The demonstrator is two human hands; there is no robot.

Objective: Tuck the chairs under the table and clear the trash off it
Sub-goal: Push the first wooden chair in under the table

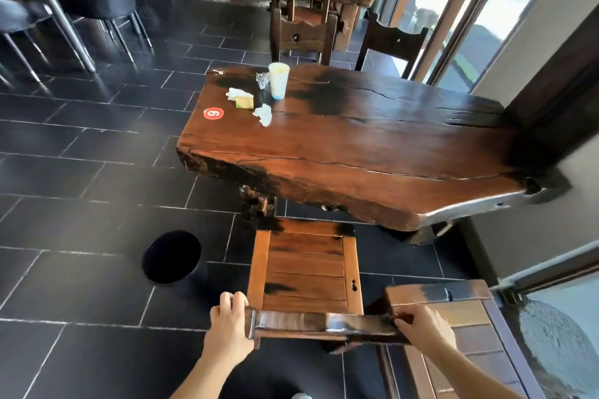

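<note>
Closest in: both hands are on the near chair (306, 272). The left hand (228, 322) has its grip clamped over the left end of the top rail (324, 324), and the right hand (424, 324) has its grip clamped round the right end. The front of the seat only just reaches the edge of the surface (372, 146) and most of it sticks out, so I'd call this chair mid-tuck at best.

Just beside it on the right is a second chair (437, 293), well out and not tucked. On the floor to the left of the near chair sits a round black bin (171, 256) (handy for the trash part, I'd guess).

All the trash is bunched at the far left end of the surface:
- a pale cup (278, 79), upright
- a clear wrapper (262, 79) just beside the cup
- two crumpled napkins (263, 113) (238, 93)
- a little yellow packet (244, 102) touching one napkin

None of it is cleared yet. There's also a red number sticker (213, 113) near that corner, which I assume stays.

On the far side, two more chairs (303, 36) (392, 42) stand close to the far edge. I honestly can't tell from here if they're fully in.

My read is that we're early in the task: one chair is being handled, at least one more is left, and all of the trash is left.
</note>
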